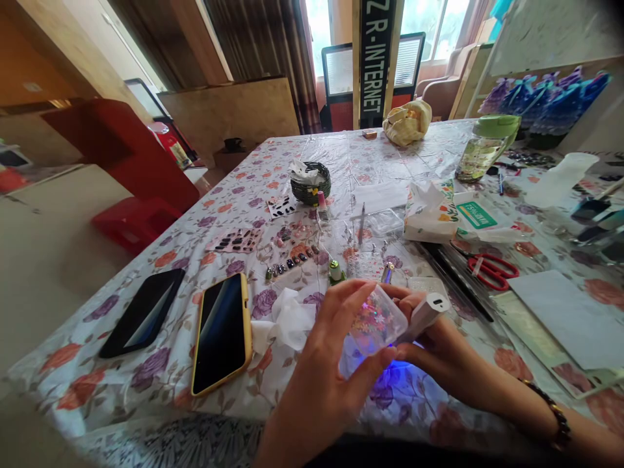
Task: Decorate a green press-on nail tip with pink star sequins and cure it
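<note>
bare tablecloth point(73, 383) at near left corner, yellow-cased phone point(222, 335) and crumpled tissue point(293, 318) obstructing rightward

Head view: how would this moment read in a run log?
left hand: holding clear box, colorful pieces; right hand: holding white device; blue glow: below; beside: yellow-cased phone

"What's in the left hand point(336, 344)?"

"A clear square plastic box of colourful flower-shaped pieces point(377, 318). The right hand point(431, 338), beside it, holds a small white handheld lamp point(424, 317), and blue-violet light falls beneath."

"And around that box?"

"Left of it, crumpled white tissue point(292, 318), then a yellow-cased black phone point(221, 335). Beyond it, a dark green woven basket point(311, 185). To its right, red-handled scissors point(492, 270)."
</note>
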`<act>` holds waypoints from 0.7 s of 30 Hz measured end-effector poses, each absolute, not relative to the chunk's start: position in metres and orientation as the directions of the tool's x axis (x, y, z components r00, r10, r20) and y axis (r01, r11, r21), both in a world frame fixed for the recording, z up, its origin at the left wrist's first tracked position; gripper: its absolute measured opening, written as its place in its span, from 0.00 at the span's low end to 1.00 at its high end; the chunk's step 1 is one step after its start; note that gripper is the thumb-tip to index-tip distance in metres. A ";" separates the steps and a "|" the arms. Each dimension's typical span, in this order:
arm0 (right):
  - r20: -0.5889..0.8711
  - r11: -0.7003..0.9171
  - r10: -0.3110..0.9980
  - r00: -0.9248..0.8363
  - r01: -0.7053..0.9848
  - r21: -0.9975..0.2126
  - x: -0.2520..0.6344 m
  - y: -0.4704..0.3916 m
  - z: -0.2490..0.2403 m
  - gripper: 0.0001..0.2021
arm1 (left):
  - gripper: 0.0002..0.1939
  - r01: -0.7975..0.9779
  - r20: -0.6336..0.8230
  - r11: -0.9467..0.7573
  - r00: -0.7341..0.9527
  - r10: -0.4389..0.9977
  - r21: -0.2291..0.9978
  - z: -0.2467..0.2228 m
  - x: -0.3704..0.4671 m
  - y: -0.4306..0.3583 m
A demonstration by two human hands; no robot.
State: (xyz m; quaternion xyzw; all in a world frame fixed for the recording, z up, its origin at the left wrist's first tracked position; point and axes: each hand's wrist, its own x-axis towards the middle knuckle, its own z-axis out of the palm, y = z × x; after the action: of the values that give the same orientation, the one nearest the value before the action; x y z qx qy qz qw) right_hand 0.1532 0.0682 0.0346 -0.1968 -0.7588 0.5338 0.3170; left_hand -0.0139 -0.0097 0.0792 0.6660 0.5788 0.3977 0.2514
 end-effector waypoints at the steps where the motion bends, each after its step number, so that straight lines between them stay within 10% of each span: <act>1: 0.271 0.345 0.638 -0.720 -0.048 -0.937 0.153 0.068 0.035 0.09 | 0.27 0.560 0.215 -0.187 0.015 0.976 0.807 0.077 -0.011 -0.012; 21: 0.272 0.307 0.643 -0.716 -0.084 -0.948 0.158 0.072 0.031 0.14 | 0.24 0.860 0.373 -0.399 0.274 0.887 0.317 0.079 -0.016 -0.016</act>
State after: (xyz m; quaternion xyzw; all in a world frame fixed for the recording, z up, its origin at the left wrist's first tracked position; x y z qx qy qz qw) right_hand 0.1577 0.0724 0.0311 -0.1886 -0.7398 0.5575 0.3261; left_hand -0.0160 -0.0160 0.0793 0.7976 0.5475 0.2517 0.0261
